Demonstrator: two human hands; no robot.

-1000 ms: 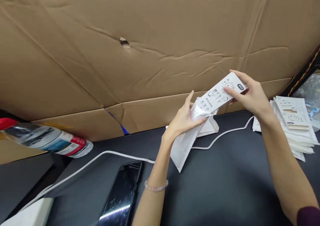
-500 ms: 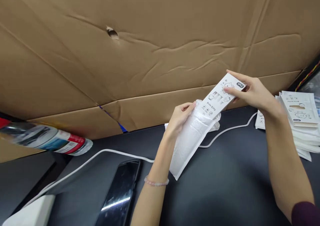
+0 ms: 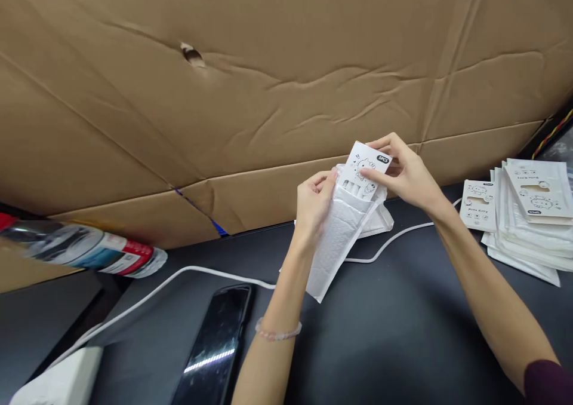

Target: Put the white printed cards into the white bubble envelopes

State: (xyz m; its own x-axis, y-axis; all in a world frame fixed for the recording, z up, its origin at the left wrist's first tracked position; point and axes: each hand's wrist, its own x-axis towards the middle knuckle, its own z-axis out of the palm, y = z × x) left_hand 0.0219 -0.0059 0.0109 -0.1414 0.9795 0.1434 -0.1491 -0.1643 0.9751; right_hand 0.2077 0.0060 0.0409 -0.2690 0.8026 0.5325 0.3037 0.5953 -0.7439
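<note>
My left hand [image 3: 314,205] pinches the left edge of a white padded mailer [image 3: 342,232] near its mouth. A flat white box [image 3: 364,163] printed with a cartoon cat and "5PCS" is partly inside the mailer, its upper part sticking out. Slim white items show through the box's cut-out window; what they are I cannot make out. My right hand [image 3: 398,172] grips the top of this box, thumb on the front and fingers behind. Behind the mailer lies another white packet [image 3: 378,221], partly hidden.
Right on the black table [image 3: 403,309] lie a stack of white packets [image 3: 528,241] and printed boxes [image 3: 478,205]. A phone [image 3: 215,339], a white cable [image 3: 197,269], a white block [image 3: 62,378] and a water bottle [image 3: 89,247] are at left. Cardboard [image 3: 290,64] stands behind.
My right hand has moved left and slightly down, pushing the box deeper into the mailer. Less of the box shows now. My left hand keeps its hold on the mailer.
</note>
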